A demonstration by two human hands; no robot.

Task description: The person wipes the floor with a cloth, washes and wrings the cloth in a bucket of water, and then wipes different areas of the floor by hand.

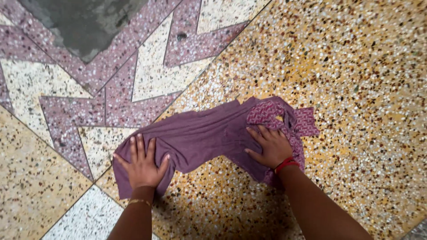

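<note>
Both hands press flat with fingers spread, the left hand [142, 166] on the near end and the right hand [271, 146] mid-way along the crumpled purple cotton garment [204, 133], which could bunch sideways on the slick speckled terrazzo floor [356, 66].

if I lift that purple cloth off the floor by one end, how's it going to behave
The purple cloth would probably droop limply; it already lies wrinkled under the left hand and right hand. It looks thin, so likely light. Pushed, it should bunch rather than slide.
</note>
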